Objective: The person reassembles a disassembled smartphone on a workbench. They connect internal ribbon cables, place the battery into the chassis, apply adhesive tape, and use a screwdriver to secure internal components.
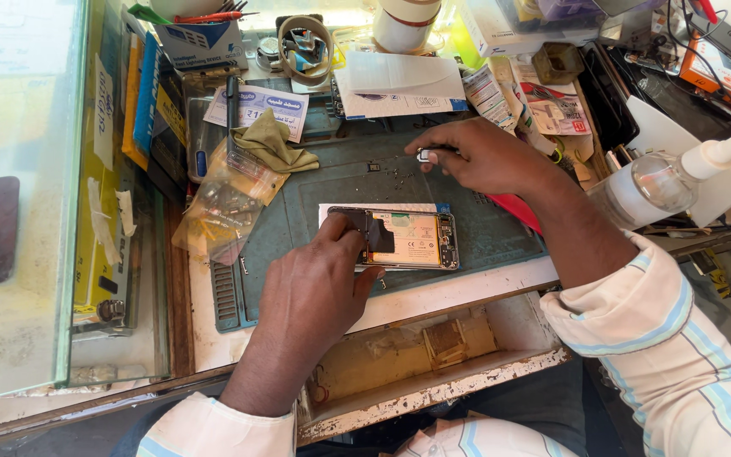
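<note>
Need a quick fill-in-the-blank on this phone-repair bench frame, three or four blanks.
1. The left hand presses on the opened ____, which lies on the green work mat.
2. The right hand pinches a small ____ part above the phone.
3. A clear bottle with a white ____ stands at the right.
4. An olive ____ lies crumpled at the mat's upper left.

Missing: phone; metal; nozzle; cloth

matt rubber mat [340,182], chipped painted wooden drawer [433,391].
</note>
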